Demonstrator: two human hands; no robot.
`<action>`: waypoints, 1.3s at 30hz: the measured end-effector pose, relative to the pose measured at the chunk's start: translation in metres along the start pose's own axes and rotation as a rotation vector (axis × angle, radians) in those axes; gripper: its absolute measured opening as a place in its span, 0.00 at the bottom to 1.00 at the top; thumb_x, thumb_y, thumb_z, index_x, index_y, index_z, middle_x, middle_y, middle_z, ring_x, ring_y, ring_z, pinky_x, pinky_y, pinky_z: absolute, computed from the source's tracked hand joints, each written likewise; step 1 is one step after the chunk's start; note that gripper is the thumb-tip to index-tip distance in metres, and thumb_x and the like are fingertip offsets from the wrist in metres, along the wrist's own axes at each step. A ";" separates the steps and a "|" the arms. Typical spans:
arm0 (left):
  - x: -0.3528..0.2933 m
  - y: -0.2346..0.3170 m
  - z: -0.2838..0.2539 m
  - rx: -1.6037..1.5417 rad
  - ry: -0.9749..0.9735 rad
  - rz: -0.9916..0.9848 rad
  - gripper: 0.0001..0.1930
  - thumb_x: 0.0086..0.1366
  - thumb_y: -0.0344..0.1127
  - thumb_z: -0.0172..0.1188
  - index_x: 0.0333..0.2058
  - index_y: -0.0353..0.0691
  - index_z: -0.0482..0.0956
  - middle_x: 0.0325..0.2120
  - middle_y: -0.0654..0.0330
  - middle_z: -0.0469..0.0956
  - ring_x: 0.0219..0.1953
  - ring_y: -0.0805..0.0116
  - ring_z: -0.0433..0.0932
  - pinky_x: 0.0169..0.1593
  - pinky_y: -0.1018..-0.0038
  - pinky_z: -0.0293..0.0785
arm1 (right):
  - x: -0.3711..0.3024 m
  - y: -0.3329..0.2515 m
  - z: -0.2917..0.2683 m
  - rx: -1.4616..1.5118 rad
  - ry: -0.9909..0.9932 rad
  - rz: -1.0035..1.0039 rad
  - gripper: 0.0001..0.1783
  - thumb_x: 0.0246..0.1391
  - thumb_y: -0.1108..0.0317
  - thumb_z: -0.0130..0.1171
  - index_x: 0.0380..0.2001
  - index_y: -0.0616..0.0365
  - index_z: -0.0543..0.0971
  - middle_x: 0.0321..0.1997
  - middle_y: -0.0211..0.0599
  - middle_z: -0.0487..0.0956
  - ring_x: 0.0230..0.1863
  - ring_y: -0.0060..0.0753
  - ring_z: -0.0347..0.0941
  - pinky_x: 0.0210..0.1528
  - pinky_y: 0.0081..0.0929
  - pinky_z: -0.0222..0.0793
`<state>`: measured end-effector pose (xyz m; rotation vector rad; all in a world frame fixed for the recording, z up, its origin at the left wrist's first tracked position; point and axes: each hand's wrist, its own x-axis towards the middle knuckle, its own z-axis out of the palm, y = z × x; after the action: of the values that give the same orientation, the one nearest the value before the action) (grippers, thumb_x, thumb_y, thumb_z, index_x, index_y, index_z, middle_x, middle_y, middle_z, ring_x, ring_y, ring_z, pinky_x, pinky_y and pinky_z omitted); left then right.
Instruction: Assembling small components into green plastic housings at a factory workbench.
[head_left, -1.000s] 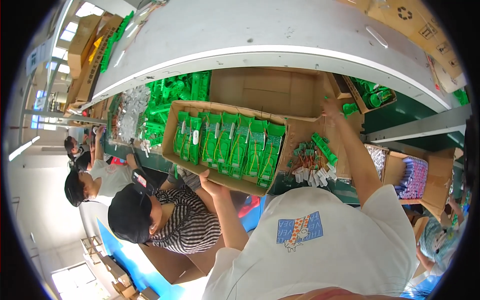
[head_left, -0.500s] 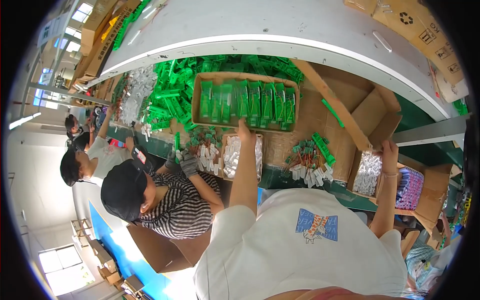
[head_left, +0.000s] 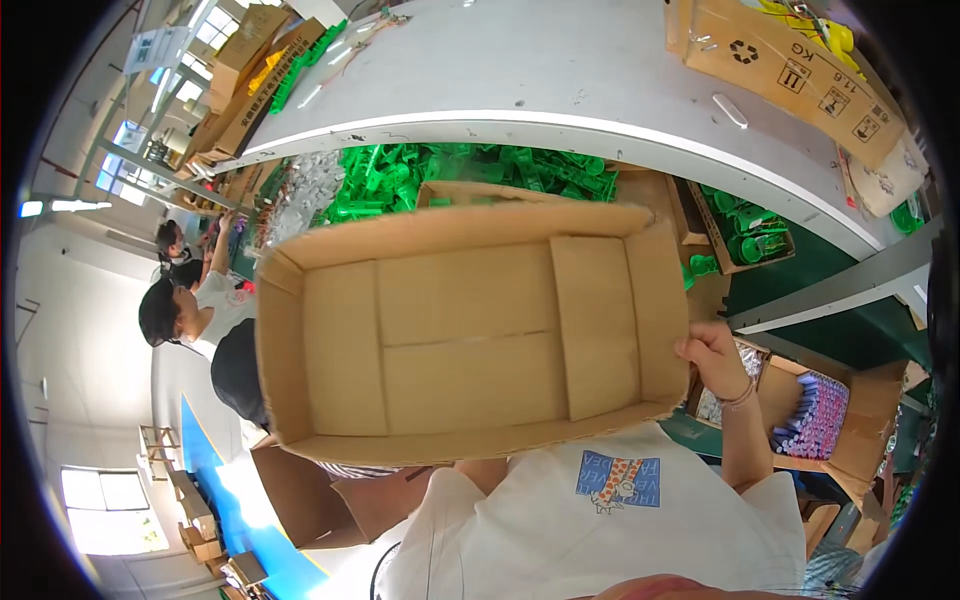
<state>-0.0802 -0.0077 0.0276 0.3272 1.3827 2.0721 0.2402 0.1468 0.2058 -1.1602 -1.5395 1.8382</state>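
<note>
A shallow, open cardboard box (head_left: 465, 345) fills the middle of the view, tilted so that I look into its bare inside with folded bottom flaps. My right hand (head_left: 712, 358) grips its right wall, fingers closed over the edge. My left forearm (head_left: 483, 473) goes up behind the box's lower wall. The left hand itself is hidden there, so what it touches does not show. Beyond the box's far wall, the rim of another cardboard box (head_left: 478, 190) shows, with a heap of green plastic parts (head_left: 385, 180) behind it.
A narrow cardboard box of green parts (head_left: 742, 222) lies at the right, beside a grey metal post (head_left: 850, 285). A carton of purple-topped cylinders (head_left: 815, 415) stands nearer. The grey shelf edge (head_left: 560, 112) crosses above. A co-worker's dark cap (head_left: 236, 375) is close on the left.
The box in my right hand has come up and left, now covering the middle of the bench. My left hand, earlier at the box of green parts, has dropped from sight behind it.
</note>
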 end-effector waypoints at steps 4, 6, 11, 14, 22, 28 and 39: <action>-0.032 0.031 0.052 0.138 0.015 0.223 0.24 0.65 0.44 0.52 0.56 0.38 0.64 0.51 0.55 0.69 0.51 0.57 0.70 0.55 0.58 0.68 | 0.014 -0.075 0.052 0.247 -0.079 -0.203 0.14 0.51 0.67 0.59 0.39 0.65 0.79 0.26 0.21 0.75 0.24 0.10 0.66 0.23 0.13 0.58; -0.031 0.055 0.078 0.207 -0.001 0.327 0.24 0.66 0.45 0.52 0.56 0.38 0.63 0.50 0.56 0.69 0.51 0.58 0.71 0.55 0.58 0.69 | 0.019 -0.110 0.074 0.348 -0.071 -0.268 0.18 0.52 0.68 0.58 0.46 0.64 0.76 0.31 0.25 0.76 0.28 0.12 0.69 0.25 0.14 0.65; -0.077 0.202 0.201 -0.196 -0.231 0.783 0.32 0.67 0.44 0.50 0.65 0.43 0.50 0.57 0.60 0.65 0.60 0.63 0.64 0.60 0.64 0.64 | 0.021 -0.147 0.098 0.473 -0.003 -0.515 0.20 0.51 0.74 0.59 0.48 0.65 0.68 0.46 0.37 0.74 0.33 0.23 0.77 0.27 0.20 0.77; -0.045 0.223 0.235 0.010 -0.183 0.671 0.37 0.61 0.41 0.55 0.66 0.43 0.49 0.62 0.55 0.58 0.63 0.56 0.59 0.64 0.59 0.59 | 0.031 -0.147 0.101 0.470 0.103 -0.626 0.21 0.51 0.75 0.57 0.47 0.61 0.62 0.46 0.36 0.69 0.34 0.23 0.76 0.26 0.20 0.77; 0.049 0.222 0.247 0.015 -0.381 0.244 0.31 0.66 0.45 0.51 0.64 0.38 0.55 0.61 0.54 0.57 0.63 0.58 0.59 0.60 0.59 0.64 | 0.066 -0.095 0.072 0.337 -0.080 -0.635 0.15 0.58 0.71 0.56 0.48 0.57 0.68 0.51 0.36 0.68 0.45 0.27 0.73 0.34 0.26 0.79; 0.058 0.044 0.186 0.102 -0.070 0.235 0.11 0.65 0.34 0.51 0.44 0.37 0.70 0.40 0.60 0.71 0.43 0.64 0.72 0.50 0.67 0.70 | 0.083 0.059 -0.023 0.274 0.278 -0.074 0.06 0.57 0.66 0.54 0.37 0.51 0.75 0.38 0.25 0.77 0.39 0.19 0.74 0.34 0.20 0.74; 0.112 -0.232 0.160 0.186 -0.273 -0.816 0.17 0.67 0.33 0.46 0.52 0.35 0.70 0.49 0.51 0.73 0.50 0.52 0.74 0.49 0.58 0.79 | 0.052 0.143 -0.055 0.261 0.159 0.152 0.10 0.55 0.63 0.57 0.34 0.58 0.78 0.30 0.32 0.79 0.27 0.23 0.76 0.26 0.21 0.74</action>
<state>-0.0018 0.2405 -0.1282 0.0835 1.2553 1.1917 0.2811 0.1817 0.0529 -1.2913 -1.1135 1.9232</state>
